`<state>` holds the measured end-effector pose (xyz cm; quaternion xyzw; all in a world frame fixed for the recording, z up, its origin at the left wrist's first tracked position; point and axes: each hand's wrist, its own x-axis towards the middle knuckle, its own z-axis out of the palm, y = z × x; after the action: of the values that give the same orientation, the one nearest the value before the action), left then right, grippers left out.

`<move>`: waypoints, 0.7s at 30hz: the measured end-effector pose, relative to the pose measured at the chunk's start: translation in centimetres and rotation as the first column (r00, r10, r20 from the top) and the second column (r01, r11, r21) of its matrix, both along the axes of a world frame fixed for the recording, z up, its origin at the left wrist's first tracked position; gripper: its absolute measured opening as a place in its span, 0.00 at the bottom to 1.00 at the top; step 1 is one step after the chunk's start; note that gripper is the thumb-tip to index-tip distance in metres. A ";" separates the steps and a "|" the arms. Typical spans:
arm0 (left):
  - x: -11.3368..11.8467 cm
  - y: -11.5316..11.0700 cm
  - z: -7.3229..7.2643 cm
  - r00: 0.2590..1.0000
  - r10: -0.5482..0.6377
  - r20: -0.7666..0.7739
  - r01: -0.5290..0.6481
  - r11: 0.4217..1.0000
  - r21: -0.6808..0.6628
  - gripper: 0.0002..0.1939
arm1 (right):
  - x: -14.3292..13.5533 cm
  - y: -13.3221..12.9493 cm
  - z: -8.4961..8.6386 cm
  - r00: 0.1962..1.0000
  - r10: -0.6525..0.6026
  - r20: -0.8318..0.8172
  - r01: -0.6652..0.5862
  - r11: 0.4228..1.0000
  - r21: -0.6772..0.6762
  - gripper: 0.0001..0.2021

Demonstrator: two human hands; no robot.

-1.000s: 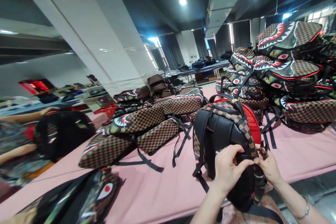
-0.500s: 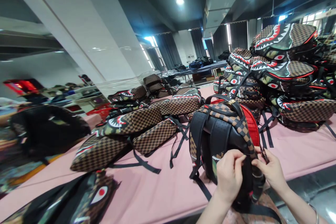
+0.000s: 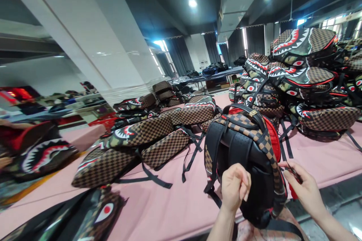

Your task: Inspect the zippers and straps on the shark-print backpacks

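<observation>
A brown checkered backpack with black straps and a red-lined opening stands upright at the near edge of the pink table, its padded back turned to me. My left hand is closed in front of its back panel; whatever the fingers pinch, if anything, is too small to name. At the bag's right side, my right hand holds a small dark tool between thumb and fingers. Something red shows just below that tool.
Checkered backpacks lie across the pink table to the left. Shark-face backpacks are piled high at the right. Another bag is near front left. At the far left, a person's hand touches a bag.
My left hand has moved left and slightly down, off the bag's edge. My right hand has shifted right. At the far left, the other person's bag has turned, showing its shark face.
</observation>
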<state>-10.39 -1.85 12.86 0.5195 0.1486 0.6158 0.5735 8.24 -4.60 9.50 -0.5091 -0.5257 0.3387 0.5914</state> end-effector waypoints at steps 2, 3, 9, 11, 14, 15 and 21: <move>-0.2 -0.4 -0.1 0.985 0.085 -0.152 -0.068 0.991 0.113 0.16 | -0.2 -0.1 0.1 1.000 -0.015 0.014 0.014 0.999 0.042 0.15; -0.1 -0.7 0.0 0.952 0.182 -0.247 -0.130 0.968 0.213 0.11 | -0.3 -0.1 0.1 1.000 -0.017 0.014 0.016 0.997 0.069 0.15; 1.6 -1.0 0.6 0.448 0.823 -0.350 -0.243 0.489 0.838 0.19 | -1.1 -0.3 0.4 0.999 0.039 -0.027 -0.036 0.994 0.101 0.15; 2.3 -0.6 0.7 0.337 0.893 -0.299 -0.232 0.386 0.893 0.16 | -1.4 -0.3 0.7 0.998 0.021 -0.061 -0.016 0.997 0.076 0.14; 3.0 0.0 0.9 0.319 0.916 -0.243 -0.196 0.314 0.929 0.09 | -1.5 -0.3 1.2 0.995 0.050 -0.082 -0.047 0.998 0.047 0.15; 3.2 0.1 0.9 0.334 0.915 -0.228 -0.194 0.304 0.933 0.08 | -1.5 -0.3 1.3 0.994 0.066 -0.084 -0.063 0.997 0.039 0.15; 3.6 -0.5 0.0 0.494 0.843 -0.214 -0.370 0.426 0.825 0.13 | -0.5 -1.4 1.5 0.969 0.098 -0.227 -0.110 0.993 -0.041 0.18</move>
<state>-6.80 -2.33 12.88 0.7570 0.2740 0.5924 -0.0302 7.70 -6.04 11.05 -0.4549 -0.4723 0.4382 0.6148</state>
